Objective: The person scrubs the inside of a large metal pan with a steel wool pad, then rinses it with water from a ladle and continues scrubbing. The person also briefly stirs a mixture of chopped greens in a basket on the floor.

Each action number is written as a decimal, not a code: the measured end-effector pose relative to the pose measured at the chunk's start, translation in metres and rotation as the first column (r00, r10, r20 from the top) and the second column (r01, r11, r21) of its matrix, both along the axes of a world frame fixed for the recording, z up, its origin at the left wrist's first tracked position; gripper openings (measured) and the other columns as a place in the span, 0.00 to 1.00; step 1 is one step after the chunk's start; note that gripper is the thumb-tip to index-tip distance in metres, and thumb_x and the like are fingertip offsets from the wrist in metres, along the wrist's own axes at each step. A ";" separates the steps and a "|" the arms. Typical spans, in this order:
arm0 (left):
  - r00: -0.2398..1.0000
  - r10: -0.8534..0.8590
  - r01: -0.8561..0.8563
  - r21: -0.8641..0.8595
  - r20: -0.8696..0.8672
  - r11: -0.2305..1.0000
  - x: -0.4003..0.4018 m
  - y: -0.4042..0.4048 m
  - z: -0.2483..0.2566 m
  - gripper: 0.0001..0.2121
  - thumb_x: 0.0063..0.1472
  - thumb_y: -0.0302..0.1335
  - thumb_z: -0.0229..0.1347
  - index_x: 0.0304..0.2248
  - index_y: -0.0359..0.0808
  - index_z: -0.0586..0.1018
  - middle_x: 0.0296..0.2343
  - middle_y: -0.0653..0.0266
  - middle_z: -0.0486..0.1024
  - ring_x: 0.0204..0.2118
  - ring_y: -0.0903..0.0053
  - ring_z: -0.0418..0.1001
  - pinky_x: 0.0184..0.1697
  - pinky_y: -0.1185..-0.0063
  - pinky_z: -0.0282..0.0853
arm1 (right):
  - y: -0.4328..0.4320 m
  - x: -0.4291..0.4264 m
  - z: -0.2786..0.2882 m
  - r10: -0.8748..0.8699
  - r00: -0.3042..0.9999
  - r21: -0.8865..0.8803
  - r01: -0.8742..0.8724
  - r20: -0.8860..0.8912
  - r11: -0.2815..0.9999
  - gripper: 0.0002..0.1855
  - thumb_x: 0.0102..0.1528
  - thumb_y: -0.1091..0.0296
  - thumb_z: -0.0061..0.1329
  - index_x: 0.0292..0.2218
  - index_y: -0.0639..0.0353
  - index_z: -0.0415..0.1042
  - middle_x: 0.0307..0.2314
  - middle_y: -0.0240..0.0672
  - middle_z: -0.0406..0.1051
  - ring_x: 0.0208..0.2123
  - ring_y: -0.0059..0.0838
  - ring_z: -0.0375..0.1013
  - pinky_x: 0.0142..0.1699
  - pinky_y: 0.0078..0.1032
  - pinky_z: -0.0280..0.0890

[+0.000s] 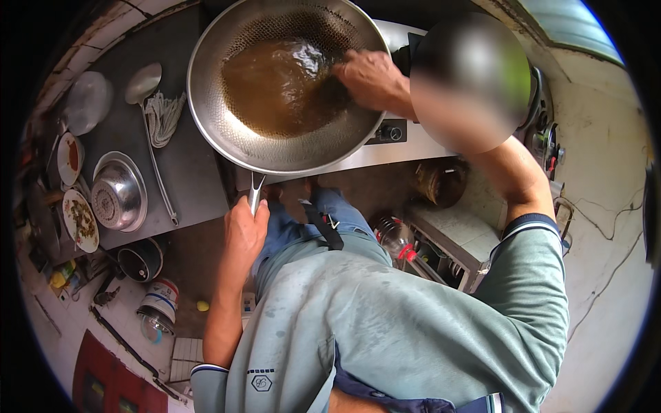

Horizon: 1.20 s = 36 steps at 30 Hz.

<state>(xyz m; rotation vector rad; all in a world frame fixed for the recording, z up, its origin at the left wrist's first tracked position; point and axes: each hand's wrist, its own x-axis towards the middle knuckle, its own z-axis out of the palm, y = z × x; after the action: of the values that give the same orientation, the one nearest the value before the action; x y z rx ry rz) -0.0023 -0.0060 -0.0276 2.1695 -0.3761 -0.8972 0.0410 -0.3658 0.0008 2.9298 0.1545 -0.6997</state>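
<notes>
My left hand (246, 227) grips the metal handle (255, 193) of a large wok (211, 124) with a honeycomb-textured inside. Cloudy brown water (273, 93) lies in the bowl, its surface rippled and catching light. Over the right side of the wok, my right hand (373, 77) reaches in with curled fingers, blurred by motion. A dark patch shows in the water just below those fingers; whether it is a scrubber or shadow I cannot tell. The wok is tilted above the steel stove (330, 168), whose control knob (394, 133) shows beside the rim.
On the dark counter at left are a ladle (150, 124), a folded cloth (165, 118), an upturned metal basin (116, 193), a plate of food (80, 221) and a bowl with red residue (69, 159). Below stand a black pot (139, 260), a bucket (159, 302) and a plastic bottle (393, 235).
</notes>
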 end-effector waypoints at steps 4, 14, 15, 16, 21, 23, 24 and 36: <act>0.993 0.048 -0.043 0.048 -0.107 0.998 0.004 -0.007 0.018 0.13 0.63 0.30 0.52 0.26 0.27 0.70 0.20 0.41 0.70 0.26 0.41 0.69 0.30 0.59 0.63 | 0.060 -0.033 0.008 -0.080 0.994 0.293 0.054 0.076 0.954 0.23 0.51 0.59 0.53 0.50 0.45 0.71 0.34 0.39 0.72 0.39 0.40 0.75 0.38 0.37 0.73; 0.991 0.058 -0.052 0.055 -0.117 0.997 0.003 -0.006 0.017 0.14 0.63 0.30 0.51 0.26 0.26 0.70 0.21 0.40 0.70 0.27 0.41 0.70 0.29 0.59 0.62 | 0.034 -0.054 -0.002 0.145 0.973 0.045 -0.139 -0.180 0.989 0.17 0.50 0.67 0.50 0.44 0.49 0.75 0.39 0.39 0.70 0.44 0.38 0.70 0.47 0.33 0.66; 0.991 0.067 -0.062 0.047 -0.119 0.997 0.002 -0.005 0.018 0.14 0.63 0.30 0.51 0.26 0.26 0.70 0.21 0.40 0.70 0.27 0.41 0.70 0.29 0.59 0.62 | 0.027 -0.039 0.022 0.166 0.956 -0.109 -0.196 -0.240 0.975 0.14 0.51 0.66 0.49 0.40 0.49 0.77 0.39 0.36 0.69 0.44 0.35 0.69 0.45 0.32 0.65; 0.996 0.035 -0.034 0.024 -0.076 0.999 0.001 -0.003 0.013 0.14 0.64 0.31 0.51 0.26 0.27 0.69 0.18 0.47 0.69 0.21 0.52 0.69 0.24 0.64 0.62 | 0.009 -0.032 0.018 0.200 0.971 -0.179 -0.222 -0.134 0.958 0.11 0.52 0.66 0.49 0.37 0.49 0.78 0.38 0.34 0.68 0.43 0.33 0.68 0.45 0.31 0.64; 1.000 -0.018 0.018 0.006 0.006 1.000 0.001 0.001 0.001 0.15 0.65 0.33 0.50 0.26 0.29 0.69 0.12 0.62 0.66 0.11 0.74 0.68 0.14 0.73 0.62 | -0.043 0.038 -0.021 0.355 0.856 -0.230 -0.284 0.376 0.931 0.12 0.52 0.67 0.47 0.39 0.50 0.76 0.37 0.31 0.68 0.43 0.30 0.68 0.46 0.31 0.63; 0.997 0.025 -0.022 0.045 -0.067 0.999 0.003 -0.004 0.009 0.14 0.64 0.32 0.51 0.25 0.27 0.70 0.17 0.47 0.69 0.21 0.53 0.69 0.23 0.64 0.62 | -0.036 0.060 -0.027 0.344 0.820 -0.228 -0.266 0.457 0.937 0.13 0.52 0.67 0.47 0.40 0.51 0.75 0.38 0.32 0.68 0.44 0.30 0.69 0.47 0.31 0.63; 0.994 0.048 -0.042 0.063 -0.102 0.997 0.004 -0.006 0.013 0.14 0.63 0.31 0.52 0.25 0.27 0.70 0.20 0.40 0.71 0.26 0.42 0.70 0.28 0.59 0.63 | -0.031 0.070 -0.030 0.327 0.808 -0.226 -0.245 0.490 0.943 0.13 0.52 0.67 0.47 0.41 0.51 0.75 0.38 0.33 0.68 0.44 0.31 0.69 0.48 0.31 0.63; 0.998 0.038 -0.031 0.114 -0.059 0.993 0.004 -0.006 0.019 0.15 0.62 0.33 0.53 0.27 0.27 0.72 0.23 0.37 0.73 0.29 0.42 0.72 0.30 0.58 0.66 | 0.002 -0.020 0.019 0.191 0.977 -0.221 -0.167 0.094 0.961 0.07 0.46 0.68 0.52 0.29 0.56 0.78 0.36 0.38 0.70 0.39 0.34 0.69 0.41 0.32 0.63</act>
<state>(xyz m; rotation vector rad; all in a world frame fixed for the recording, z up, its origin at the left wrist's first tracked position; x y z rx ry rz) 0.0013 -0.0123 -0.0087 2.2386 -0.2623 -0.9842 0.0215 -0.3643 0.0198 2.7004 0.3096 -0.4863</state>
